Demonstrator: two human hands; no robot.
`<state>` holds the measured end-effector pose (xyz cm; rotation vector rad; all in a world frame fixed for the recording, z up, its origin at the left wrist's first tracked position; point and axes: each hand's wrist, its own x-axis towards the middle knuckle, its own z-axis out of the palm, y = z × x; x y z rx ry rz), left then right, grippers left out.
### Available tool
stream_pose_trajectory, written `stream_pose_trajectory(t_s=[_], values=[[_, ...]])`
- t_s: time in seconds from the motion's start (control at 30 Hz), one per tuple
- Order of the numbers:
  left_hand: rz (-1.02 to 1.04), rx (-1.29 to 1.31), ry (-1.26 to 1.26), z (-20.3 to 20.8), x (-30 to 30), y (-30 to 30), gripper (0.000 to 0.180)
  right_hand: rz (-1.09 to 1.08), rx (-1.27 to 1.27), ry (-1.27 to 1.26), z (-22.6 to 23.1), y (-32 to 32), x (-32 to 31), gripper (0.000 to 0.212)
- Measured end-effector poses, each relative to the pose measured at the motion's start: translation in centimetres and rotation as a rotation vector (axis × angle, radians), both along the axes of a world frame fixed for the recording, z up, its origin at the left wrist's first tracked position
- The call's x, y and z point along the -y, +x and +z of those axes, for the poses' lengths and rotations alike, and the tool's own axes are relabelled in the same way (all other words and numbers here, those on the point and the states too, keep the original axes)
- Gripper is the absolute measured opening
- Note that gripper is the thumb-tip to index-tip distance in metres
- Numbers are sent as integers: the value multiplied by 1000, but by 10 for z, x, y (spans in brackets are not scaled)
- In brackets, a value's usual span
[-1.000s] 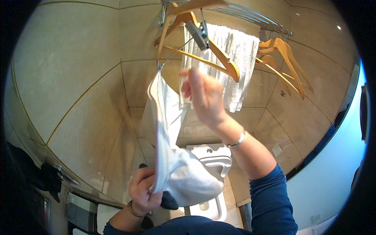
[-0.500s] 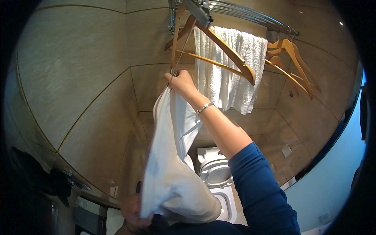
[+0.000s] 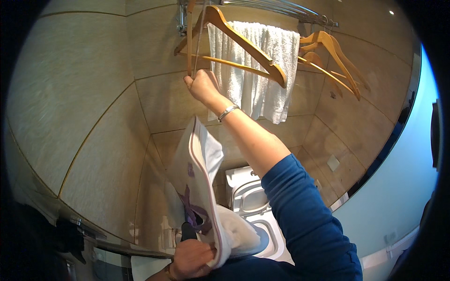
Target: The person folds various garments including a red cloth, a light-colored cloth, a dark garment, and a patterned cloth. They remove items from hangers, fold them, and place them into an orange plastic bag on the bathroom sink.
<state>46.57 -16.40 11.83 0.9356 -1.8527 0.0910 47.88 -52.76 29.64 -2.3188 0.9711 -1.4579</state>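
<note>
My left hand [image 3: 191,258] is low, near the bottom edge, its fingers closed on the lower edge of a white cloth [image 3: 206,173]. A purple print shows on the cloth's left face, and its raised corner stands free below my other hand. A dark strap-like piece [image 3: 188,232] pokes up beside my left fingers. My right hand [image 3: 202,86] is raised at the top, its fingers pinched at the lower end of a narrow wooden hanger [image 3: 189,42] seen edge-on. A thin cord-like line [image 3: 199,37] runs down to the same fingers.
A wide wooden hanger [image 3: 248,44] hangs beside my right hand, before a white towel [image 3: 255,70]. Above runs a metal rack [image 3: 276,9], with more hangers [image 3: 335,51] at right. Below is a white toilet [image 3: 251,196]; a tiled wall [image 3: 75,84] rises at left.
The white cloth has come away from my right hand and dropped lower, turning its printed face into view. My right hand stays up at the hanger. The whole view has shifted slightly.
</note>
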Motion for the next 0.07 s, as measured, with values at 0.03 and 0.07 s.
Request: stream_pose_trajectory(t_s=[0.03,0.07], values=[[39,-65,5,-11,2,1,28,-21,-20,20,3,-4,-5,49],[38,-65,12,-15,-1,3,28,45,-56,109,6,-12,-7,50]])
